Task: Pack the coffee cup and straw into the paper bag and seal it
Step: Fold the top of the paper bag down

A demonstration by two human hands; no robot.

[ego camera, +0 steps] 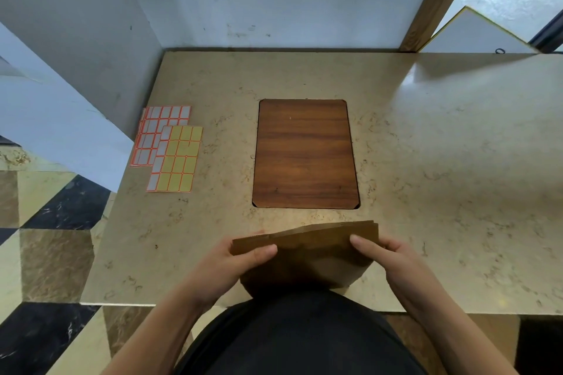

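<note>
The paper bag is held upright at the near edge of the desk, close against the person's body, presumably so that its top can be worked from above. Its folded top edge is pinched at either end: the left hand is clamped on the left end and the right hand on the right end, thumbs laid over the near face, which suggests the fold is being pressed flat for sealing. The coffee cup and straw cannot be seen; whether they are inside cannot be told, though the bag's body bulges. Sheets of stickers lie well apart at the left, probably kept for the seal. A wooden panel is set into the desk beyond the bag.
</note>
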